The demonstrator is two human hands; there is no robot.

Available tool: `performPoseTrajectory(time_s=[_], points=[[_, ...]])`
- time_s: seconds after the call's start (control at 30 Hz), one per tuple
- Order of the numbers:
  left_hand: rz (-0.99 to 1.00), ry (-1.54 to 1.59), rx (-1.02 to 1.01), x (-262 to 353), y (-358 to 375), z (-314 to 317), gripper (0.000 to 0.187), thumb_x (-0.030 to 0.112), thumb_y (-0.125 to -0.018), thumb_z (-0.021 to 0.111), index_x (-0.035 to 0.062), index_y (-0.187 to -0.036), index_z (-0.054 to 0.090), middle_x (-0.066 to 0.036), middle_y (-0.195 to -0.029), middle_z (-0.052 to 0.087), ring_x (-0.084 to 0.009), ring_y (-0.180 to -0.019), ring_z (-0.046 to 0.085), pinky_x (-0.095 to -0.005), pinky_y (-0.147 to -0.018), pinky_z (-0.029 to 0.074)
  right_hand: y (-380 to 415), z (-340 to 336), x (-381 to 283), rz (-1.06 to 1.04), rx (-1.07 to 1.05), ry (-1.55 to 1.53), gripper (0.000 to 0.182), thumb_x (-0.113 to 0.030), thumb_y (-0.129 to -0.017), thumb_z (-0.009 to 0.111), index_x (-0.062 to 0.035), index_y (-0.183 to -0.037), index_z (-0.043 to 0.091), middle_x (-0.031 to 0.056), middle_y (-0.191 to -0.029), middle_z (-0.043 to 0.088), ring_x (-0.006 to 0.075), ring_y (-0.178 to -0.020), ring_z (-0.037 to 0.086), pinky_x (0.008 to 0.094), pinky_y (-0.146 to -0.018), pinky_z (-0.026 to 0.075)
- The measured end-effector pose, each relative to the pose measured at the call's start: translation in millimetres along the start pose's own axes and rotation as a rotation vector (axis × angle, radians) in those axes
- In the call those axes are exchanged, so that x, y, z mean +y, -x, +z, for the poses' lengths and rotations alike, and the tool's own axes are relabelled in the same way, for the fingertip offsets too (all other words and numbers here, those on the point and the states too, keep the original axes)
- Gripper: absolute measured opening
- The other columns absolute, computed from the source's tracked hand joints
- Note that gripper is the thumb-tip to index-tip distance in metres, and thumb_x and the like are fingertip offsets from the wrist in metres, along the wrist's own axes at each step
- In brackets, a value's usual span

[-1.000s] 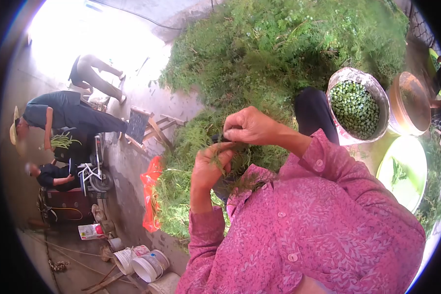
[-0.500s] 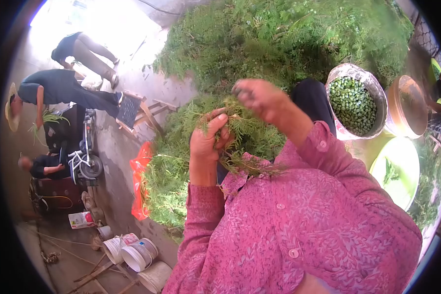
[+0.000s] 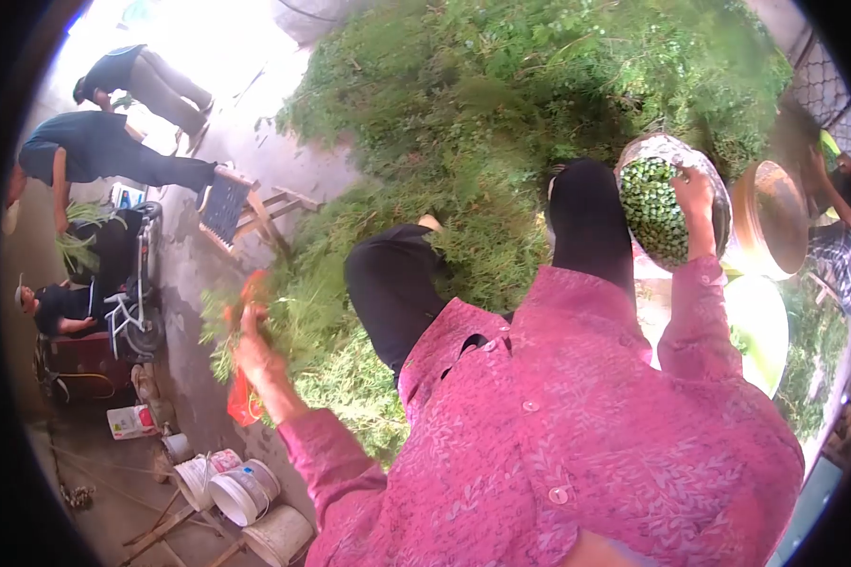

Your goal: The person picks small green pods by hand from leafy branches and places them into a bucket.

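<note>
My left hand (image 3: 263, 362) is stretched out to the left, blurred, its fingers closed at a feathery evergreen sprig (image 3: 219, 326). Beside and below it is an orange-red plastic bag (image 3: 243, 402), at the edge of a big heap of the same cut greenery (image 3: 463, 113). My right hand (image 3: 696, 198) reaches over the bucket (image 3: 720, 231) by my right knee, fingers extended down at the small green cones (image 3: 651, 210) that fill it. Nothing shows between those fingers.
A tan tub (image 3: 778, 222) stands right of the bucket, with a pale green basin (image 3: 758, 331) nearer. At left are a low wooden stool (image 3: 225, 203), a bicycle (image 3: 132, 317) and several white buckets (image 3: 241, 496). Several people (image 3: 85, 146) are nearby, one at far right.
My hands were together over my lap, working at a sprig. They have parted: the left swung out left with greenery, the right moved over to the bucket. My knees now show.
</note>
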State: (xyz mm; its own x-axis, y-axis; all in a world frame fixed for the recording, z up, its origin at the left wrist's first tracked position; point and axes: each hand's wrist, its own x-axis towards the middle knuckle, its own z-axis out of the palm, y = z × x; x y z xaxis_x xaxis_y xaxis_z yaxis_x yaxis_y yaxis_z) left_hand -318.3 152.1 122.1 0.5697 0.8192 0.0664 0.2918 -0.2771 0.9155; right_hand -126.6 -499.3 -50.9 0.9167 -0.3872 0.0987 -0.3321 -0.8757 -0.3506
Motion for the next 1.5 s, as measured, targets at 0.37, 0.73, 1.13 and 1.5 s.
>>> performPoseTrajectory(time_s=[0.37, 0.73, 1.13, 1.5], points=[[0.259, -1.145, -0.282, -30.7, -7.3, 9.9, 0.064, 0.033, -0.067, 0.068, 0.0113, -0.124, 0.047, -0.018, -0.132, 0.039, -0.0338, -0.122, 0.035, -0.0458, -0.099, 0.029, -20.9, -25.2, -80.6, 0.162, -0.296, -0.729, 0.024, -0.017, -0.077, 0.053, -0.0006, -0.091, 0.064, 0.0076, -0.070, 0.062, 0.0122, -0.062, 0.059, 0.0255, -0.053, 0.046], [0.758, -0.537, -0.567, 42.2, -20.9, 264.6, 0.050, 0.023, -0.070, 0.068, 0.0027, -0.113, 0.054, -0.025, -0.123, 0.044, -0.0391, -0.114, 0.040, -0.0437, -0.096, 0.033, -56.0, 122.1, -266.9, -0.230, -0.718, -0.457, 0.030, -0.020, -0.070, 0.061, 0.0001, -0.092, 0.063, 0.0121, -0.080, 0.064, 0.0173, -0.063, 0.062, 0.0287, -0.058, 0.050], [0.614, -0.536, -0.739, 17.8, -58.2, 340.5, 0.049, 0.014, -0.069, 0.068, -0.0022, -0.112, 0.051, -0.026, -0.121, 0.043, -0.0405, -0.108, 0.042, -0.0445, -0.091, 0.035, -4.6, 356.2, -227.7, -0.151, -0.820, 0.103, 0.024, -0.019, -0.068, 0.059, -0.0051, -0.088, 0.063, 0.0175, -0.092, 0.060, 0.0353, -0.086, 0.057, 0.0413, -0.076, 0.046], [0.576, -0.548, -0.830, 25.5, -64.2, 338.6, 0.049, 0.017, -0.068, 0.069, -0.0034, -0.110, 0.053, -0.025, -0.118, 0.046, -0.0411, -0.103, 0.046, -0.0445, -0.087, 0.038, 14.6, 398.6, -218.1, 0.043, -0.754, 0.167, 0.020, -0.008, -0.072, 0.055, -0.0034, -0.090, 0.061, 0.0221, -0.096, 0.058, 0.0362, -0.087, 0.059, 0.0423, -0.075, 0.048]])
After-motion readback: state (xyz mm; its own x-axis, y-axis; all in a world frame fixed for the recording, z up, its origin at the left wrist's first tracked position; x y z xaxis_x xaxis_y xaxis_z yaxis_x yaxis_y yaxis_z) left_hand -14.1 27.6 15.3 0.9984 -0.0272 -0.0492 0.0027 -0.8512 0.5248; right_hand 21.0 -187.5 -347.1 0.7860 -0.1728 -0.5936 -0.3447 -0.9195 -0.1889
